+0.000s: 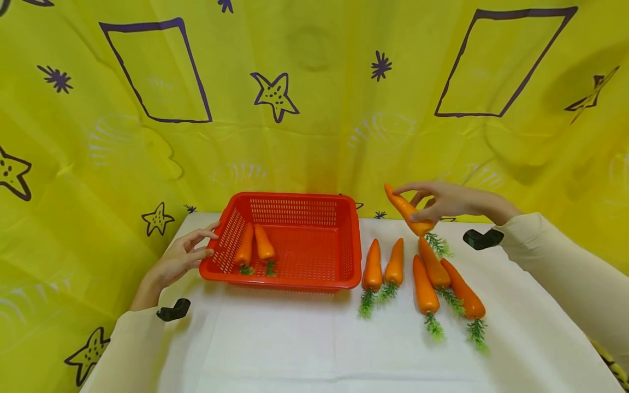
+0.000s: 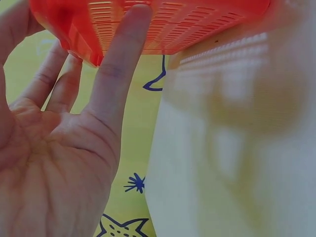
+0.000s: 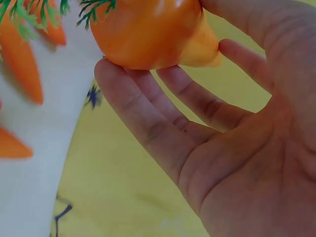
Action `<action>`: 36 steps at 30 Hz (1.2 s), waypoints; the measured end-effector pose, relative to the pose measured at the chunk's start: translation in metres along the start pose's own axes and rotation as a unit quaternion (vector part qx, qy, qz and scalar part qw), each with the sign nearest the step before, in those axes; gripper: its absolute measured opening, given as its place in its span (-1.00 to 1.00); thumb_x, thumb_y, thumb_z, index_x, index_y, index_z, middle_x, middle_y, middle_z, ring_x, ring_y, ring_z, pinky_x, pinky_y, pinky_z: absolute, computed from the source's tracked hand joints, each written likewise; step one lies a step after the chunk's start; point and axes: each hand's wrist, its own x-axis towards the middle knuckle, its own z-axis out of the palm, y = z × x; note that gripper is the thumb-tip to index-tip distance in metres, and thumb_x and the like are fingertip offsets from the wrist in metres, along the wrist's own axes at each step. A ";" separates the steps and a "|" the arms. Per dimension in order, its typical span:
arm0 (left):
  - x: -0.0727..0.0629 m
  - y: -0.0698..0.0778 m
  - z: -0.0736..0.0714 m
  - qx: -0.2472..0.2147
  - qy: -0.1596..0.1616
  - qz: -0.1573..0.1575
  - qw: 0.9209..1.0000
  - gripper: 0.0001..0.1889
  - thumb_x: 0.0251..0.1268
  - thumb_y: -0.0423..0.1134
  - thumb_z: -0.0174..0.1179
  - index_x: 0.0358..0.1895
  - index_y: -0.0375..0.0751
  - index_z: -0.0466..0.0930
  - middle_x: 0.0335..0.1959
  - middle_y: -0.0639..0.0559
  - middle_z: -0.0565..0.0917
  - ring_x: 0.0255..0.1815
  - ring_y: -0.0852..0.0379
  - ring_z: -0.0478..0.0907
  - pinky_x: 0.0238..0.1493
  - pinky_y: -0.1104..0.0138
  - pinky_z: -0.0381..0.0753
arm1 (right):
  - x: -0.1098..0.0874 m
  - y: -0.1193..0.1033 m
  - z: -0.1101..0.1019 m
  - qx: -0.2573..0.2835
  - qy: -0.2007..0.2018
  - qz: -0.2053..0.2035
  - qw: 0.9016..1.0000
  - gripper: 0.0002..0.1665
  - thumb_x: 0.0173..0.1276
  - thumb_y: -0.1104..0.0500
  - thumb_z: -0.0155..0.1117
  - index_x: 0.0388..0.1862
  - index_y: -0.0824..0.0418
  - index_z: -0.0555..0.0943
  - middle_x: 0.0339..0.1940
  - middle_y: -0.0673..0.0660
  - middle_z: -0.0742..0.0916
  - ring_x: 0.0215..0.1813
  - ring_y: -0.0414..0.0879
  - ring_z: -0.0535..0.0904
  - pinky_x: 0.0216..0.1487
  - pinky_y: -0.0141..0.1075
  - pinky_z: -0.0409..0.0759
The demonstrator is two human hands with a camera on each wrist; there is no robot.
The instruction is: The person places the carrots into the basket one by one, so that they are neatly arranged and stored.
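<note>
A carrot (image 1: 404, 210) with green leaves is held up in my right hand (image 1: 444, 201), tip to the upper left, over the right back of the table. In the right wrist view, its thick end (image 3: 143, 34) sits between thumb and fingertips. At the left, my left hand (image 1: 183, 255) holds the edge of a red perforated plastic basket (image 1: 295, 283); in the left wrist view one long finger presses the outer wall (image 2: 197, 15). Two carrots (image 1: 264, 243) lie inside the basket, on its left side. Several more (image 1: 372, 267) lie on the table right of it, leaves toward the front.
The table has a white cover (image 1: 275, 344). A yellow curtain (image 1: 314, 147) with dark drawn stars and frames hangs right behind the table's back edge and along the left side. A small black device (image 1: 483, 239) sits at my right wrist, another (image 1: 173, 310) at the left.
</note>
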 end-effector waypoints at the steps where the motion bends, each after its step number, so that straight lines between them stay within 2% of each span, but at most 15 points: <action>1: 0.000 0.000 0.000 -0.002 0.000 -0.001 1.000 -0.71 0.52 -0.44 0.12 0.21 -0.41 0.42 0.69 -0.19 -0.06 0.38 0.29 0.35 0.09 0.26 0.66 | 0.005 -0.005 0.001 0.001 -0.005 -0.006 1.000 -0.13 0.45 0.01 0.39 0.63 0.04 0.22 0.29 0.36 0.53 -0.09 0.05 0.70 -0.07 -0.11 0.70; 6: 0.000 0.000 0.000 -0.005 0.002 -0.004 1.000 -0.71 0.53 -0.43 0.11 0.21 -0.39 0.42 0.69 -0.18 -0.05 0.40 0.25 0.32 0.10 0.26 0.66 | 0.034 -0.024 0.007 -0.005 -0.020 -0.027 0.999 -0.13 0.46 0.01 0.39 0.64 0.03 0.22 0.26 0.35 0.55 -0.11 0.06 0.71 -0.07 -0.10 0.72; 13: 0.000 -0.001 0.000 -0.008 0.002 -0.003 1.000 -0.72 0.53 -0.44 0.08 0.22 -0.36 0.44 0.69 -0.16 -0.03 0.35 0.30 0.41 0.06 0.23 0.68 | 0.073 -0.047 0.020 0.025 -0.038 -0.046 0.998 -0.17 0.47 0.09 0.38 0.62 -0.07 0.25 0.23 0.33 0.55 -0.04 0.13 0.69 -0.05 0.03 0.72; 16: 0.000 -0.001 -0.001 -0.010 0.001 -0.004 1.000 -0.72 0.54 -0.44 0.08 0.22 -0.37 0.43 0.69 -0.14 -0.03 0.36 0.30 0.39 0.06 0.23 0.68 | 0.089 -0.055 0.027 0.028 -0.038 -0.057 0.997 -0.18 0.45 0.09 0.39 0.61 -0.10 0.28 0.22 0.31 0.56 -0.06 0.12 0.70 -0.09 0.02 0.73; 20: -0.001 -0.001 -0.001 -0.008 -0.001 -0.007 1.000 -0.72 0.54 -0.42 0.09 0.22 -0.36 0.43 0.70 -0.13 -0.04 0.43 0.19 0.29 0.08 0.22 0.67 | 0.110 -0.067 0.038 0.030 -0.040 -0.063 0.997 -0.17 0.43 0.07 0.42 0.60 -0.11 0.30 0.23 0.29 0.56 -0.09 0.09 0.71 -0.11 0.00 0.73; 26: -0.001 -0.001 -0.002 -0.009 -0.004 -0.005 1.000 -0.70 0.55 -0.42 0.09 0.25 -0.35 0.44 0.70 -0.11 -0.05 0.51 0.07 0.17 0.08 0.20 0.66 | 0.138 -0.084 0.059 0.043 -0.057 -0.076 0.994 -0.16 0.44 0.13 0.40 0.62 -0.01 0.27 0.19 0.30 0.56 -0.27 0.06 0.65 -0.12 0.01 0.72; 33: 0.000 -0.001 -0.002 -0.010 -0.010 -0.005 1.000 -0.69 0.55 -0.42 0.08 0.26 -0.36 0.43 0.70 -0.09 -0.04 0.44 0.24 0.27 0.09 0.19 0.66 | 0.174 -0.094 0.090 0.061 -0.071 -0.083 0.992 -0.17 0.43 0.15 0.41 0.61 0.02 0.29 0.21 0.29 0.57 -0.19 0.15 0.65 -0.06 0.14 0.69; 36: 0.000 0.000 -0.001 -0.006 -0.010 -0.006 1.000 -0.69 0.55 -0.42 0.08 0.26 -0.37 0.42 0.70 -0.10 -0.05 0.51 0.11 0.22 0.10 0.19 0.65 | 0.189 -0.097 0.103 0.067 -0.080 -0.089 0.991 -0.17 0.44 0.17 0.40 0.62 0.06 0.28 0.21 0.27 0.63 -0.17 0.08 0.67 -0.07 0.09 0.70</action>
